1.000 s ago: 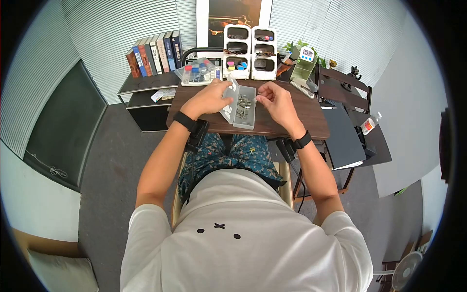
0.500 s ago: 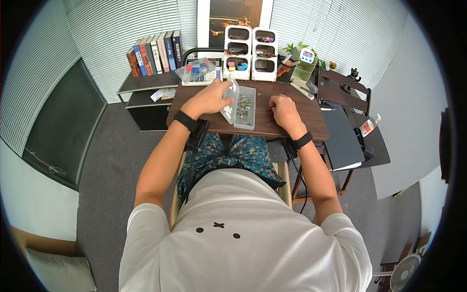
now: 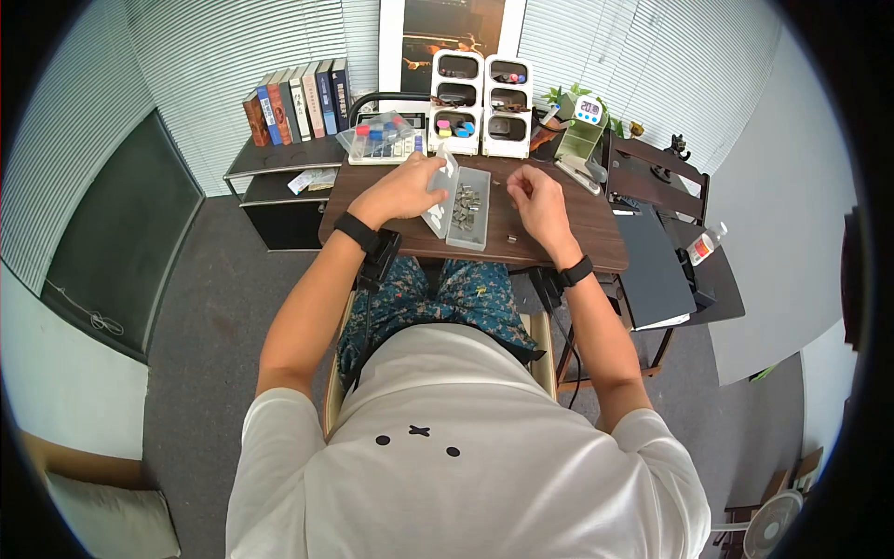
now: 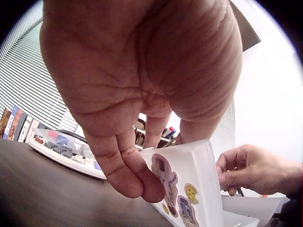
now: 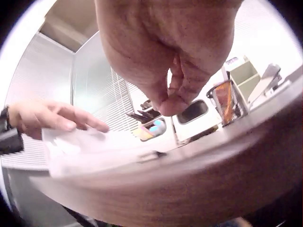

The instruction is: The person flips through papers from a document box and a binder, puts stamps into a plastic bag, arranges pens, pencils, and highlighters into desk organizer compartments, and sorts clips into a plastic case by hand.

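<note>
A translucent plastic box (image 3: 479, 228) lies on the brown table with its lid (image 3: 441, 212) raised; inside are several small silvery metal pieces (image 3: 467, 200). My left hand (image 3: 406, 190) holds the lid, which bears cartoon stickers (image 4: 188, 208) in the left wrist view. Right of the box, my right hand (image 3: 542, 205) hovers low over the table. Its fingers are curled, the thumb meeting a fingertip (image 5: 171, 106), with nothing visible between them. One metal piece (image 3: 512, 239) lies on the table near its front edge. Another small item (image 5: 151, 156) lies beside the box.
Behind the box stand white organizers (image 3: 481, 102) with stationery. A calculator (image 3: 402, 149) under a clear case is at the back left. A pen holder (image 3: 548, 135) and a green stand with a timer (image 3: 588, 110) are at the back right.
My right hand went from the box's right side down onto the table, then back up and slightly left. A metal piece now shows near the front edge. The left hand stays on the lid.
</note>
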Demonstrator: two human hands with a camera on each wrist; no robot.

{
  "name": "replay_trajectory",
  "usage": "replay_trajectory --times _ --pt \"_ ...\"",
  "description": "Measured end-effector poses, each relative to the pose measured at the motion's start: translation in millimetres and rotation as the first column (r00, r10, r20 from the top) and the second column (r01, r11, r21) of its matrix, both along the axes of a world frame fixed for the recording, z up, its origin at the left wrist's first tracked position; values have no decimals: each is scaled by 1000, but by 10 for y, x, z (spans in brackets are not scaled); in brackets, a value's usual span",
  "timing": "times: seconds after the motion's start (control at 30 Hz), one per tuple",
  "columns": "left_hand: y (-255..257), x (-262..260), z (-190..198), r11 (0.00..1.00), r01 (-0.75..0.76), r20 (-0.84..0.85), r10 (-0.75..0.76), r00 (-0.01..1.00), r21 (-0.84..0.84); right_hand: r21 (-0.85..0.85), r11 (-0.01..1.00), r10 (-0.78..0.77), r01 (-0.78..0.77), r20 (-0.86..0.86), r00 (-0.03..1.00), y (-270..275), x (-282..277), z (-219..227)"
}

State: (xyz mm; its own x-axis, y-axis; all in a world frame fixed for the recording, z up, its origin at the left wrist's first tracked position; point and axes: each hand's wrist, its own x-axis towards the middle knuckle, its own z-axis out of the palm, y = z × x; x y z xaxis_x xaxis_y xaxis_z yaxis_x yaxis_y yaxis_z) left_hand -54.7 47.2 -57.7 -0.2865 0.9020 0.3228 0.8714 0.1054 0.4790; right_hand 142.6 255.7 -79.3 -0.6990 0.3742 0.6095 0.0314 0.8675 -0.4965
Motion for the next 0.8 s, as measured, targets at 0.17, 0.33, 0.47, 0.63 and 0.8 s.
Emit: replay_trajectory --times 0.17,0.33,0.47,0.63,0.8 --pt "11 -17 -16 1000 -1 -20 2 1000 3 -49 998 35 -33 32 999 -220 178 343" --pt "17 11 5 1000 -4 8 4 1000 -18 111 960 174 -255 479 861 -209 419 252" --pt "3 -6 -1 1000 0 -19 0 1000 -14 218 951 113 -220 416 902 -88 283 100" --pt "9 5 15 1000 -12 15 12 1000 -22 296 949 -12 -110 382 924 1 269 7" --pt "18 -17 -22 1000 -8 21 8 1000 -15 336 941 -109 -27 379 919 98 241 3"
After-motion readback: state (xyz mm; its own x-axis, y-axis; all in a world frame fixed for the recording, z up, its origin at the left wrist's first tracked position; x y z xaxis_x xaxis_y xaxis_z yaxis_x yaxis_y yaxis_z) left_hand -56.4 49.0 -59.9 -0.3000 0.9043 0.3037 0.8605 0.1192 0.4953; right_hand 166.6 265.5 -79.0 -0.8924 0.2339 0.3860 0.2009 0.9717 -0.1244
